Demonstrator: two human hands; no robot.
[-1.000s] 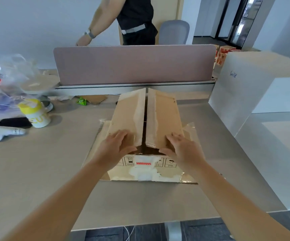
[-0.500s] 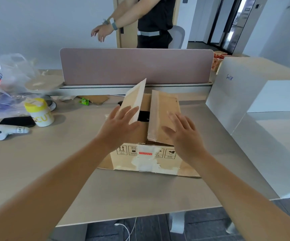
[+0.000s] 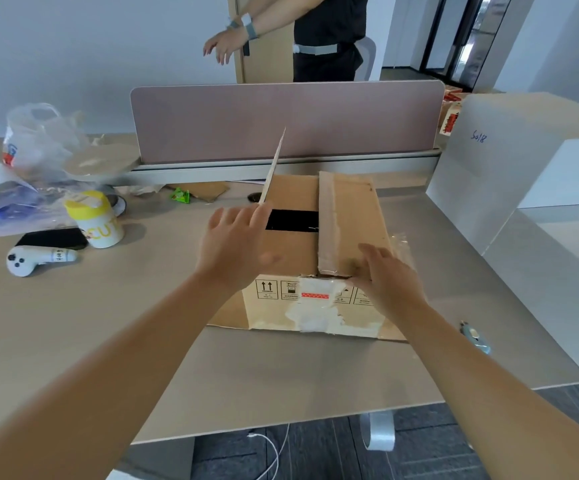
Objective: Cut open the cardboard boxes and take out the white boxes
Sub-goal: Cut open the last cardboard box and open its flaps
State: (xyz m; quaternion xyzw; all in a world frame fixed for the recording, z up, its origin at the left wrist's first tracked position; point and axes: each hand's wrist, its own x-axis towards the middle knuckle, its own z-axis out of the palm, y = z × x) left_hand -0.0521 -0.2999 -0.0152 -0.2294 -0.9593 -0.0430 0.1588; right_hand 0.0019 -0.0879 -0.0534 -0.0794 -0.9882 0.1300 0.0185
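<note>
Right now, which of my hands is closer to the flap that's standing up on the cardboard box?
Left. Your left hand is at the base of the raised flap, fingertips about at its lower edge. Your right hand is across the cardboard box, on the other flap, which lies flat.

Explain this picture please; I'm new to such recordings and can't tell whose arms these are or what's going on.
There is no machine here: a camera worn on a person's head looks down at their own bare arms. The left hand pushes up one top flap of the brown cardboard box on the beige desk; the right hand rests on the other flap, which lies flat. Neither has a grip on anything. Left lie a white game controller and a yellow-lidded cup; right stand large white boxes.
</note>
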